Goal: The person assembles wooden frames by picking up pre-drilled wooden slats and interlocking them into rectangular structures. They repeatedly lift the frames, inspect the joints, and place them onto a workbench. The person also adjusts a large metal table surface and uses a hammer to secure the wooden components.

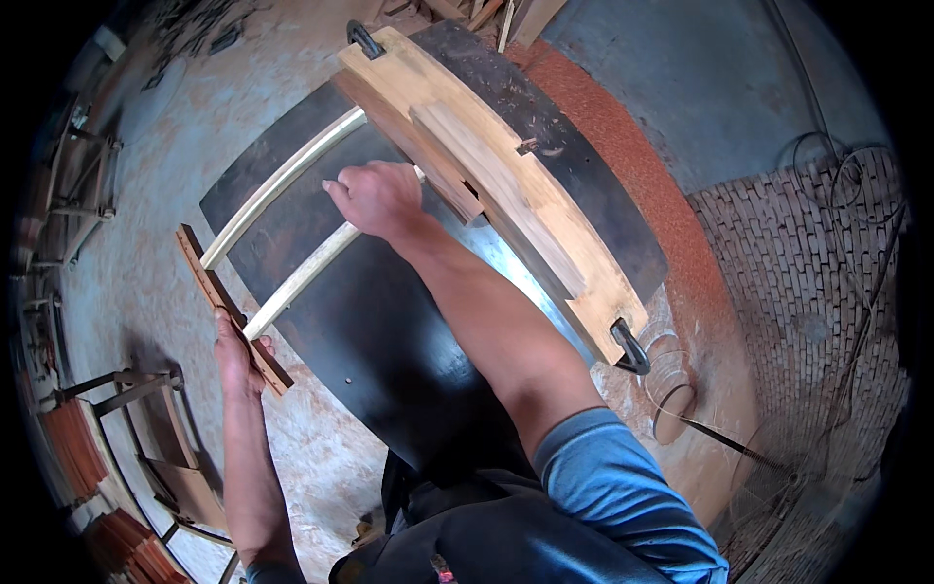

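Observation:
A wooden frame lies across the black tabletop. Its reddish-brown rail overhangs the left edge, and two pale, slightly curved slats run from it toward a brown board. My left hand grips the rail near its lower end, beside the joint with the nearer slat. Closed around the nearer pale slat, close to its far end, is my right hand, which hides part of it. Along the brown board stands a long light wooden fence.
Black clamps hold the fence at its top end and bottom end. Reddish sawdust lies beyond the table. Wooden frames stand on the floor at left, wood scraps at the top. A round wire guard is at lower right.

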`<state>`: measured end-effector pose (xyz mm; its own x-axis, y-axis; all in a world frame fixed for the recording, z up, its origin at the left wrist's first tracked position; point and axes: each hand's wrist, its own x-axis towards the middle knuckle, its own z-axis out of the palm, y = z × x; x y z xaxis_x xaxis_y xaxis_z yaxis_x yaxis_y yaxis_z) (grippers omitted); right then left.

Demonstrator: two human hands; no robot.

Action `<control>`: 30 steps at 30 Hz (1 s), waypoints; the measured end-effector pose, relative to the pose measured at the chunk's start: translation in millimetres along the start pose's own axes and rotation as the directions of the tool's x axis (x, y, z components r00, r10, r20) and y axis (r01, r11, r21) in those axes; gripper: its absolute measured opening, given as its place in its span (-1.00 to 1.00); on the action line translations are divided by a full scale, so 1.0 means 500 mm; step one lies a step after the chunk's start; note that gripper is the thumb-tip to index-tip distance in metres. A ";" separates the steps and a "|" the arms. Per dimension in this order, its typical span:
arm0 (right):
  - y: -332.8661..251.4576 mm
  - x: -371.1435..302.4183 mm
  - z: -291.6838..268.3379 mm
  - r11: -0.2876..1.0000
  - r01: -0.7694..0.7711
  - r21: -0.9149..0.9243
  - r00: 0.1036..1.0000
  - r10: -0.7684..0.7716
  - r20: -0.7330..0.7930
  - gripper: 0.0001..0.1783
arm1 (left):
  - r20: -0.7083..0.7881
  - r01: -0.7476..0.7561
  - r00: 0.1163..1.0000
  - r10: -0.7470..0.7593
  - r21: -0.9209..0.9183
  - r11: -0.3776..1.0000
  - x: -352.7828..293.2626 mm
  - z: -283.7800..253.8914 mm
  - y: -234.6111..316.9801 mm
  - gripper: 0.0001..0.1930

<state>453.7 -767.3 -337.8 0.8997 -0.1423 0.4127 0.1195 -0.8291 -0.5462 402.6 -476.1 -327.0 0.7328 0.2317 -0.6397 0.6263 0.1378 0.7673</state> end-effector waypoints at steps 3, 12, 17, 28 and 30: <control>-0.001 0.022 0.014 1.000 -0.026 0.003 0.999 0.026 0.026 -0.64 | 0.006 -0.006 1.000 0.006 0.018 1.000 0.024 -0.001 0.014 -0.50; -0.010 0.069 0.033 0.997 -0.062 -0.039 0.991 0.067 0.120 -0.60 | 0.027 -0.006 1.000 0.006 -0.005 1.000 0.064 0.006 0.054 -0.53; -0.022 0.067 0.036 0.989 0.039 -0.146 0.974 -0.005 0.227 -0.58 | 0.010 -0.051 0.999 0.052 -0.052 0.997 0.067 0.003 0.062 -0.49; -0.334 -0.107 -0.082 0.718 0.688 -0.104 0.702 -0.621 0.349 -0.90 | 0.089 0.105 0.993 -0.080 -0.319 0.942 -0.099 -0.334 -0.138 -0.45; -0.418 -0.146 -0.108 0.586 0.803 -0.104 0.563 -0.691 0.454 -0.89 | 0.181 0.267 0.960 -0.213 -0.367 0.891 -0.151 -0.412 -0.243 -0.42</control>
<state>340.2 -612.6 -214.3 0.6147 0.7381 0.2783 0.7491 -0.6567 0.0873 216.5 -312.1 -362.9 0.6184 0.0189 -0.7856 0.6558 0.5384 0.5292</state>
